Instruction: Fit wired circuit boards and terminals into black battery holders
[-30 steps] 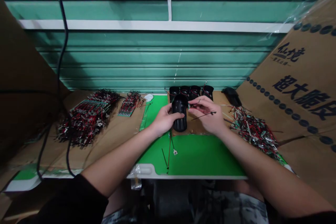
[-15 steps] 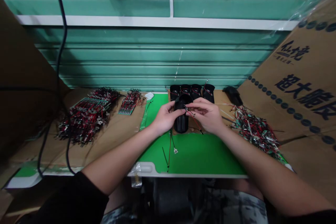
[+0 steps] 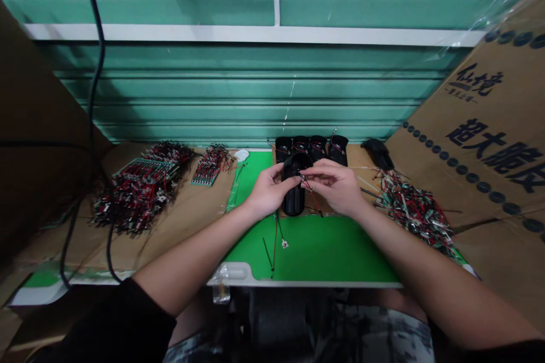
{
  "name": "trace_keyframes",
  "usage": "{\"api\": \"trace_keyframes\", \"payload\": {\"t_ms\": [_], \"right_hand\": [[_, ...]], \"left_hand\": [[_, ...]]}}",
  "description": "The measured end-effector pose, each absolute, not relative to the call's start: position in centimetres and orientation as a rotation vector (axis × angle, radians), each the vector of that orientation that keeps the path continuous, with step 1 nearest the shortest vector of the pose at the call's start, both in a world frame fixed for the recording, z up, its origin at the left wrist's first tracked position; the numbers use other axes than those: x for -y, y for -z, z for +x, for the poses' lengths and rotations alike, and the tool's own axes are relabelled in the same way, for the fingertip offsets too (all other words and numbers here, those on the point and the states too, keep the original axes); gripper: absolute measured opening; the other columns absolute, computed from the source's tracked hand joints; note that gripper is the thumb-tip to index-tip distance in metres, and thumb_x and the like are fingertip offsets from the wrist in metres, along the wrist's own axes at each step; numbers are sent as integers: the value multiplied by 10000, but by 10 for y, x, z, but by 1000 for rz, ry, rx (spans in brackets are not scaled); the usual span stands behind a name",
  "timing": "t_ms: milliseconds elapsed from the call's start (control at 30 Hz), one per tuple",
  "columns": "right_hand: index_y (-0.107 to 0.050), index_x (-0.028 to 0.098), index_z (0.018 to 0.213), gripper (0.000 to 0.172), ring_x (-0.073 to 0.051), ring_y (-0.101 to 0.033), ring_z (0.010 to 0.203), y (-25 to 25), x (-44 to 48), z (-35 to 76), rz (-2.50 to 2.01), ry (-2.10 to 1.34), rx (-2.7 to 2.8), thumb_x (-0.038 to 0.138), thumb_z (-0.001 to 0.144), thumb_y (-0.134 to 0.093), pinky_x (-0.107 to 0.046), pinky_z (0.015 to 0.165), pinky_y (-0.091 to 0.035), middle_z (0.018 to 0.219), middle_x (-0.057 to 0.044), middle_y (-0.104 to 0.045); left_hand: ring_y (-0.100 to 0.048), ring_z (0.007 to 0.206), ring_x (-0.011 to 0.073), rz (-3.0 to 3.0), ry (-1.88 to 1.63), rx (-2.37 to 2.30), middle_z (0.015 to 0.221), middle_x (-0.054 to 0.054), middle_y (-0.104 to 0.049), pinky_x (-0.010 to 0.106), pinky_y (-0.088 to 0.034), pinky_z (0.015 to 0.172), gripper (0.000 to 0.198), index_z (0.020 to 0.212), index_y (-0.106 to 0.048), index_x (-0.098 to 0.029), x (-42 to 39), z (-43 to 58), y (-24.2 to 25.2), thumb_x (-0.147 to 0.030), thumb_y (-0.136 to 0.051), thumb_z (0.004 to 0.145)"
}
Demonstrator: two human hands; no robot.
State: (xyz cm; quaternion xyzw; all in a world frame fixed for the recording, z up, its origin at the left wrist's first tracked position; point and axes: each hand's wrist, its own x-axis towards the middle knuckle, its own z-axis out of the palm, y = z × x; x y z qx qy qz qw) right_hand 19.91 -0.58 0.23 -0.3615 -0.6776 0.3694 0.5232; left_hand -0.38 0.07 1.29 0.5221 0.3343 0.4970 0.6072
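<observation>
A black plastic housing (image 3: 293, 201), hollow and rounded, stands at the middle of the work surface. My left hand (image 3: 270, 190) wraps its fingers and thumb around the housing's left side. From the right, my right hand (image 3: 334, 184) pinches a small wired circuit board (image 3: 303, 177) at the housing's opening, close to my left thumb. Thin red and black wires trail below those fingers. On the green mat just in front lies a small white round part (image 3: 285, 244) with dark and red leads.
Several black housings (image 3: 318, 148) line the back edge, and another black part (image 3: 377, 154) lies right of them. Heaps of wired boards sit left (image 3: 136, 193) and right (image 3: 419, 212). Cardboard walls (image 3: 489, 125) flank the table; a black cable (image 3: 96, 68) hangs at left.
Both hands stay almost in place at the housing. The fingers of my right hand and the wires beneath them have shifted slightly.
</observation>
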Motion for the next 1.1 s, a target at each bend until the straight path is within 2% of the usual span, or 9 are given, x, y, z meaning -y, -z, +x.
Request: {"api": "trace_keyframes", "payload": {"t_ms": [267,433,600,767,900,1000,1100], "right_hand": [[-891,267,1028,395,-204,-721,886,-1,5,197,-857,-986,1541,563,776,-957,-422,869,-681,997,-68,-711],[-893,274,1024,368,-198,-732,871,0,6,196,-841,-993,1524,534,774,-967,-410,857,-681,988,-63,-717],[-884,243,1063,409,-171,-709,786,-2,6,196,-881,-992,1550,531,782,-959,-349,738,-657,965,-63,-721],[-866,223,1065,396,-124,-627,669,-9,11,196,-878,-962,1564,488,784,-953,-275,567,-561,1005,-76,-740],[-780,200,1021,380,-107,-615,541,-11,14,193,-934,-1099,1434,481,808,-922,-242,459,-510,860,-31,-725],[-676,217,988,449,-112,-614,481,-11,15,190,-1020,-1194,1340,520,772,-928,-229,383,-476,825,3,-716],[-672,217,928,448,-133,-591,423,-12,15,188,-1070,-1284,1384,576,777,-893,-255,368,-477,689,19,-688]], "left_hand": [[-712,893,224,1202,-1147,-759,987,75,-800,387,-560,906,397,996,-795,-157,0,-4,-13,-375,-949,702],[-709,900,221,1200,-1148,-757,987,70,-800,381,-560,909,388,1000,-800,-158,0,-4,-13,-365,-941,703],[-696,875,210,1203,-1151,-752,955,54,-794,368,-553,895,380,983,-795,-160,-1,-4,-13,-358,-942,693],[-682,888,208,1206,-1176,-788,955,46,-784,355,-532,889,355,991,-791,-166,0,-5,-15,-340,-919,710],[-663,872,199,1217,-1181,-807,942,37,-771,342,-516,866,353,999,-784,-170,1,-4,-16,-332,-910,713],[-669,897,209,1233,-1178,-811,964,41,-774,355,-520,893,351,1005,-785,-170,2,-4,-17,-333,-907,719],[-673,886,210,1241,-1170,-816,975,42,-777,359,-537,882,369,1023,-787,-169,3,-4,-17,-339,-910,719]]}}
